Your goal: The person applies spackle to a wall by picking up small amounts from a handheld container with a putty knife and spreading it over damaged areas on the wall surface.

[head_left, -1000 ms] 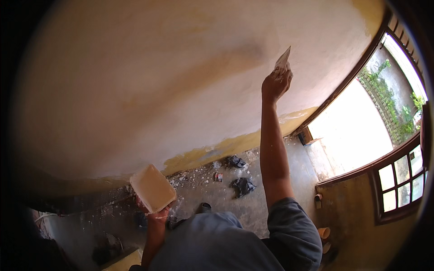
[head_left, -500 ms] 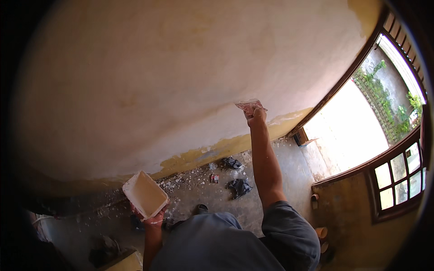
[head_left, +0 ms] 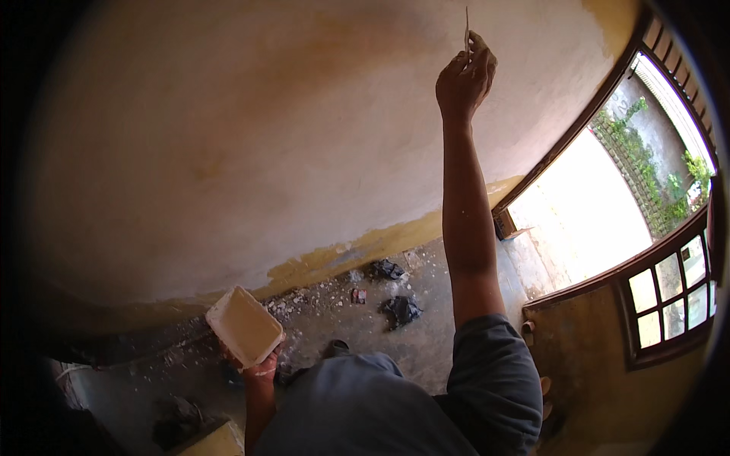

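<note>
My right hand (head_left: 467,76) is raised high against the pale plastered wall (head_left: 228,129), closed on a thin flat scraper (head_left: 468,34) seen edge-on, its blade pointing up; whether the blade touches the wall I cannot tell. Low at the left, my left hand (head_left: 260,365) grips a rectangular tray (head_left: 245,327) with pale paste inside and smeared on its rim. Smears of white also mark that hand.
Yellow patches (head_left: 300,262) show along the wall's base. The concrete floor (head_left: 350,327) holds white debris and black plastic bags (head_left: 401,310). At the right are an open doorway (head_left: 578,213) and a framed window (head_left: 669,296); a dark bundle (head_left: 171,422) lies lower left.
My right hand with the scraper dipped down the wall, then swept up to higher than a second ago. The tray sits slightly lower and further left than in the earliest frame.
</note>
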`<action>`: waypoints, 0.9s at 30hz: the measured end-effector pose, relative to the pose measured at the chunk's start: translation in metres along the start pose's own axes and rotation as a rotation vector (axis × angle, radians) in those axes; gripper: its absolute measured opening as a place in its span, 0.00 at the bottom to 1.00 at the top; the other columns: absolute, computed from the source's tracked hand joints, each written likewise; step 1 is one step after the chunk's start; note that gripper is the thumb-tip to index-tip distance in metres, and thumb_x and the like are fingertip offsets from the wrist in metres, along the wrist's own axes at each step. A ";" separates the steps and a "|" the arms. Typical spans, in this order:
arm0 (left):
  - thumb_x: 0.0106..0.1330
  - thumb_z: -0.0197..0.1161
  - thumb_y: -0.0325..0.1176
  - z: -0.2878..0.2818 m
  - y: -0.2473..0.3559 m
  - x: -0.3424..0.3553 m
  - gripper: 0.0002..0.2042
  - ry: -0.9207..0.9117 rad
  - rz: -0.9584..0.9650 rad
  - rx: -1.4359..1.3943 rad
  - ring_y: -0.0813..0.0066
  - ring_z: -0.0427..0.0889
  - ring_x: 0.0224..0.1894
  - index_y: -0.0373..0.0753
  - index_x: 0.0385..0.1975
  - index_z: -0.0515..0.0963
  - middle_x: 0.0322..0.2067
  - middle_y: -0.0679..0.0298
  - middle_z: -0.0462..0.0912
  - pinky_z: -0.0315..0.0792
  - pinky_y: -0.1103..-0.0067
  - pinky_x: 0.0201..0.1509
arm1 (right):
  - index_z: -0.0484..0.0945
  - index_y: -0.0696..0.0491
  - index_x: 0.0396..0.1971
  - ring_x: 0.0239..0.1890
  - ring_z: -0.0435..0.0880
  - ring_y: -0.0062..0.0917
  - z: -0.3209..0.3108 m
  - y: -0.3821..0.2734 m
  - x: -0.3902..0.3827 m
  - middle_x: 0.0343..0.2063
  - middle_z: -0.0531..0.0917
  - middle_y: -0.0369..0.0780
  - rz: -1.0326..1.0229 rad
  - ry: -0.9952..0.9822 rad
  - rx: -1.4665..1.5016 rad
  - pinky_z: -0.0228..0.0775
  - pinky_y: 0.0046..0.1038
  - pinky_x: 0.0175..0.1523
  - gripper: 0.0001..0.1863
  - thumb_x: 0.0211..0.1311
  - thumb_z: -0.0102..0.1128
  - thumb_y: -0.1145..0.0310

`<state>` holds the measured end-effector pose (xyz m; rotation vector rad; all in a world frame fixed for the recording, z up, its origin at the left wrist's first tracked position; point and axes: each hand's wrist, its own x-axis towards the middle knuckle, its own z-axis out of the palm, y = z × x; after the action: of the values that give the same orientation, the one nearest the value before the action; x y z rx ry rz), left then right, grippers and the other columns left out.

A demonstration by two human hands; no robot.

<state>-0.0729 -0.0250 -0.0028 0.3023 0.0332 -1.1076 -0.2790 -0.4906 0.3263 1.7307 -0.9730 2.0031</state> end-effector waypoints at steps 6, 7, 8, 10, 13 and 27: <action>0.63 0.54 0.63 -0.011 0.003 0.002 0.36 -0.117 0.023 -0.048 0.49 0.69 0.65 0.58 0.70 0.57 0.66 0.63 0.66 0.70 0.34 0.52 | 0.76 0.43 0.52 0.56 0.74 0.39 -0.011 0.029 -0.151 0.53 0.77 0.37 -0.299 -0.638 -0.020 0.68 0.45 0.58 0.23 0.55 0.59 0.75; 0.64 0.54 0.63 -0.010 0.004 -0.001 0.36 -0.191 0.030 -0.010 0.48 0.69 0.64 0.57 0.70 0.56 0.66 0.63 0.66 0.70 0.33 0.51 | 0.76 0.46 0.51 0.53 0.76 0.41 -0.024 0.027 -0.158 0.51 0.78 0.40 -0.263 -0.691 0.051 0.70 0.44 0.56 0.20 0.57 0.58 0.75; 0.64 0.54 0.63 -0.009 0.004 0.001 0.36 -0.220 0.043 0.036 0.48 0.68 0.65 0.57 0.70 0.56 0.66 0.62 0.66 0.70 0.33 0.52 | 0.75 0.48 0.51 0.52 0.77 0.41 -0.026 0.031 -0.152 0.50 0.78 0.42 -0.093 -0.580 0.100 0.71 0.43 0.55 0.20 0.58 0.57 0.75; 0.64 0.54 0.63 -0.007 0.002 0.004 0.37 -0.266 0.049 0.127 0.48 0.67 0.65 0.56 0.70 0.56 0.66 0.62 0.65 0.69 0.33 0.52 | 0.74 0.51 0.52 0.50 0.79 0.41 -0.032 0.042 -0.134 0.48 0.79 0.46 0.252 -0.361 0.176 0.73 0.42 0.52 0.18 0.60 0.54 0.76; 0.60 0.56 0.63 0.001 0.000 0.009 0.39 -0.254 0.002 0.106 0.50 0.72 0.62 0.53 0.69 0.58 0.63 0.62 0.69 0.73 0.38 0.50 | 0.69 0.54 0.55 0.45 0.82 0.38 -0.023 0.070 -0.067 0.44 0.81 0.49 1.049 0.058 0.379 0.76 0.39 0.48 0.21 0.60 0.50 0.76; 0.62 0.56 0.64 0.027 -0.001 0.001 0.37 -0.308 -0.054 0.115 0.52 0.65 0.67 0.58 0.70 0.56 0.68 0.64 0.63 0.72 0.41 0.55 | 0.78 0.53 0.44 0.46 0.79 0.43 -0.049 -0.057 0.013 0.40 0.83 0.45 0.009 -0.318 0.250 0.73 0.43 0.49 0.10 0.63 0.54 0.74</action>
<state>-0.0764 -0.0326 0.0225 0.2312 -0.2981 -1.2018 -0.2818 -0.4192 0.3528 2.2348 -0.8484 1.9620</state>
